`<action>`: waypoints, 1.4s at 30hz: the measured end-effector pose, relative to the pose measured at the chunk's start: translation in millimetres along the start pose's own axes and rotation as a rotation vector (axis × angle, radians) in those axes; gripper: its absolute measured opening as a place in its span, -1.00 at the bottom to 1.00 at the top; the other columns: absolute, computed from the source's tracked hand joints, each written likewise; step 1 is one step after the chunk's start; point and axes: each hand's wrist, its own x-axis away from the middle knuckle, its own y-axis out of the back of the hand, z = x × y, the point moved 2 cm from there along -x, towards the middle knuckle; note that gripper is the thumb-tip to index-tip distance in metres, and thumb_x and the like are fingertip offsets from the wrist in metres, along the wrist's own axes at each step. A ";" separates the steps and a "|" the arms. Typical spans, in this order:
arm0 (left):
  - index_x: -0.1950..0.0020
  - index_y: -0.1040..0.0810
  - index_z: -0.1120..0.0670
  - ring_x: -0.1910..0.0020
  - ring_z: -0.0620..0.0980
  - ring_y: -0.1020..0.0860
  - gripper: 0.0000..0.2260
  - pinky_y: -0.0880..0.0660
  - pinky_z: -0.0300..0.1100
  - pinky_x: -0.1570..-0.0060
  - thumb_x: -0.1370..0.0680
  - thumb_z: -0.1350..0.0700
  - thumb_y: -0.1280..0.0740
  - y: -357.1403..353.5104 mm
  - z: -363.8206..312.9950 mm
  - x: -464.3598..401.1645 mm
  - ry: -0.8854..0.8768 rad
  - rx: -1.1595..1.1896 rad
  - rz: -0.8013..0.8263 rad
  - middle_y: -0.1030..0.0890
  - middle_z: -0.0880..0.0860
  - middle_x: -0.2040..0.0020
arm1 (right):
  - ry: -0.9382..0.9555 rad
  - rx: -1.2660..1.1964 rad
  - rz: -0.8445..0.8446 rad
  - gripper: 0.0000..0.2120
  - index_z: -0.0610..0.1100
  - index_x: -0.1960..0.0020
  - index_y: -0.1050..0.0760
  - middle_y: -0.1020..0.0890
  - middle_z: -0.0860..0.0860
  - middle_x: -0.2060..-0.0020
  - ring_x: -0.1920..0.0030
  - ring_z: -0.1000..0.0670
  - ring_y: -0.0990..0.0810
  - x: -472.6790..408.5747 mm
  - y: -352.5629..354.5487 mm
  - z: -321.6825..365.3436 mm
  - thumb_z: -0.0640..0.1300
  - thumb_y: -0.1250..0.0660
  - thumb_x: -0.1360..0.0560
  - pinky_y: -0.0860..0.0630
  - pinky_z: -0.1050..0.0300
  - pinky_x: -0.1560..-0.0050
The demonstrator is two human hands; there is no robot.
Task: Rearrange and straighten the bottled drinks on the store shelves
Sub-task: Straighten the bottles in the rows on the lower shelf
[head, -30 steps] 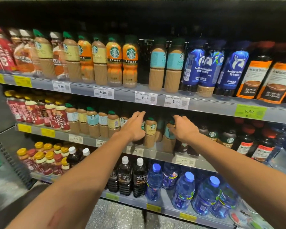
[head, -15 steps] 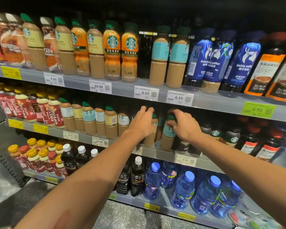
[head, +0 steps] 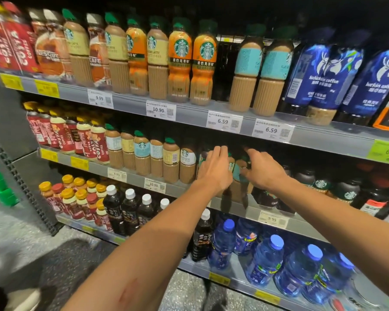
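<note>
Left hand [head: 213, 169] and right hand [head: 262, 170] reach coffee bottles [head: 235, 173] on the middle shelf [head: 189, 189]; grips hidden, cannot tell.

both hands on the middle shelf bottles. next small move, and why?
Probably close the left hand and right hand on the teal-label bottles between them and stand them square to the shelf edge. Both hands sit over those bottles, fingers spread, and the neighbours to the left already line up.
</note>
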 end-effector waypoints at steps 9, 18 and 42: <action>-0.52 -0.28 0.10 -0.45 0.12 -0.33 -0.39 -0.32 0.07 -0.40 -0.48 0.20 -0.36 29.4 33.9 29.1 0.134 0.123 0.107 -0.34 0.08 -0.49 | 0.186 -0.032 0.056 -0.25 0.00 -0.59 -0.11 -0.25 -0.14 -0.51 -0.41 -0.22 -0.40 17.0 1.0 25.3 -0.16 -0.37 -0.49 -0.45 -0.10 -0.33; -0.48 -0.36 0.00 -0.29 0.13 -0.51 -0.41 -0.47 -0.07 -0.25 -0.46 0.28 -0.36 37.6 -12.8 46.0 0.127 0.200 0.254 -0.52 0.11 -0.33 | 0.148 -0.006 0.190 -0.25 0.01 -0.60 -0.10 -0.02 -0.13 -0.61 -0.59 -0.18 -0.09 50.1 15.5 10.1 -0.13 -0.37 -0.50 -0.18 -0.10 -0.53; -0.51 -0.21 0.04 -0.48 0.12 -0.23 -0.40 -0.24 0.25 -0.37 -0.53 -0.01 -0.35 140.5 -242.2 88.1 -0.301 -0.503 0.159 -0.22 0.06 -0.52 | -0.109 -0.050 -0.195 -0.26 -0.13 -0.56 -0.21 -0.33 -0.17 -0.49 -0.46 -0.18 -0.33 220.4 255.1 -109.2 -0.06 -0.41 -0.45 -0.33 -0.07 -0.44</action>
